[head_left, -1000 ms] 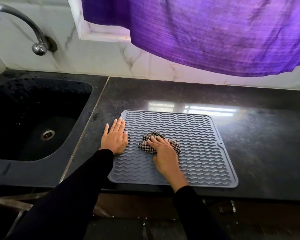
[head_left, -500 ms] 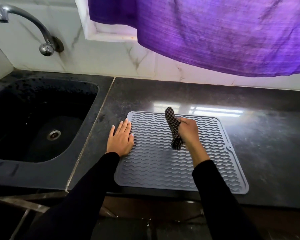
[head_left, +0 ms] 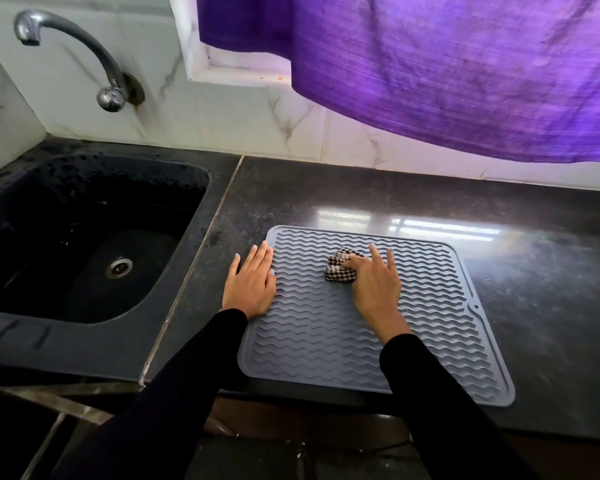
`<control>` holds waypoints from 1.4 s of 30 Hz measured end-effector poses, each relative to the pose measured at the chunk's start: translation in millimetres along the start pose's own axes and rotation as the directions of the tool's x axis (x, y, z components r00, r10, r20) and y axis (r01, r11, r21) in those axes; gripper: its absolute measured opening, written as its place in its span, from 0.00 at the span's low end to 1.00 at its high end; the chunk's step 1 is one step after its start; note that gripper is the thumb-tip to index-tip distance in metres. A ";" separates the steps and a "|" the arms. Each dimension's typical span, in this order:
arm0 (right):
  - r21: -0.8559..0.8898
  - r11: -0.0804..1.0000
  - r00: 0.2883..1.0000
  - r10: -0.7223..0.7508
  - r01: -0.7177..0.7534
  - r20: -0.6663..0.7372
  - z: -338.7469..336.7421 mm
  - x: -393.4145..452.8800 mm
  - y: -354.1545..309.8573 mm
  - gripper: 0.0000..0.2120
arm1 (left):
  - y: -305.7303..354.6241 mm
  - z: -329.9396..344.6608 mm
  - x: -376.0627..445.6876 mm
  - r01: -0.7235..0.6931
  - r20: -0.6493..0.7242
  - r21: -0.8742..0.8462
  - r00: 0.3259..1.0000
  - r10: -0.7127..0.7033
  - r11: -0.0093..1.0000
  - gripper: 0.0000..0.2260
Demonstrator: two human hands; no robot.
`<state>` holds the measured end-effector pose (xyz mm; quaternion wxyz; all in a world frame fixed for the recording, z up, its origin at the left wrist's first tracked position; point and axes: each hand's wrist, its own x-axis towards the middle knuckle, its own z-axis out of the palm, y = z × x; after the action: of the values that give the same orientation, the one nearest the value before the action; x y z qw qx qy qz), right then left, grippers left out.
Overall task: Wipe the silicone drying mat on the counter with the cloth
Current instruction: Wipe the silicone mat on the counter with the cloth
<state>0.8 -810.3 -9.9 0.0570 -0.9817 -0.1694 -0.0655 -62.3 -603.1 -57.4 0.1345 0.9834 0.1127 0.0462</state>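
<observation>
2 hands are on the silicone drying mat (head_left: pixel 361 327), which lies flat on the dark counter (head_left: pixel 534 289) just right of the sink (head_left: pixel 84 237). The wiping step looks to be under way. The right hand (head_left: pixel 374 285) presses a bunched checked cloth (head_left: pixel 340 270) onto the far middle of the mat, fingers spread and nearly straight over it (whether the thumb tucks under the cloth is hard to tell). The left hand (head_left: pixel 252 284) lies flat, fingers extended, holding nothing, its palm bearing on the mat's left edge and the counter beside it. Next, I judge, the cloth must sweep along the wavy ridges toward the near and right parts, with the left hand pinning the mat against sliding.
</observation>
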 end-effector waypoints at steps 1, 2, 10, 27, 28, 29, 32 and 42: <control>0.031 0.997 0.997 0.071 -0.071 0.012 -4.8 2.0 1.1 0.18 | 0.2 0.3 -0.1 -0.001 -0.001 0.003 1.000 0.001 1.000 0.29; 0.113 0.976 0.982 0.183 -0.187 0.038 -11.9 7.4 2.5 0.15 | 0.3 0.7 -0.2 0.001 0.000 0.007 1.000 -0.001 1.000 0.29; 0.664 0.685 0.946 0.304 -0.300 0.114 -33.3 36.2 -27.0 0.19 | 1.1 1.8 0.2 0.006 -0.029 0.026 1.000 -0.005 1.000 0.36; -0.029 0.989 0.972 0.149 -0.146 0.183 -26.2 39.4 5.4 0.14 | 3.1 -0.6 0.4 0.021 0.009 0.028 1.000 -0.021 0.999 0.29; 0.048 0.962 0.942 0.254 -0.270 0.220 -37.1 44.3 8.1 0.13 | 3.2 -0.2 0.6 0.025 0.005 0.025 1.000 -0.025 0.999 0.29; 0.135 0.918 0.910 0.332 -0.372 0.248 -45.4 49.6 12.0 0.13 | 3.5 0.2 1.2 0.026 0.001 0.026 1.000 -0.026 0.999 0.29; 0.427 0.794 0.902 0.366 -0.432 0.231 -52.0 61.7 5.4 0.12 | 2.5 2.3 2.1 0.019 -0.019 0.033 1.000 -0.019 0.999 0.33; 0.009 0.981 0.978 -0.194 0.194 0.075 11.5 36.2 -13.6 0.25 | 2.6 1.2 1.8 0.030 0.001 0.011 1.000 -0.030 0.999 0.29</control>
<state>31.3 -784.2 -14.7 0.0445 -0.9622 -0.2665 -0.0334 -59.9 -605.4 -57.7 0.1296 0.9824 0.1275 0.0429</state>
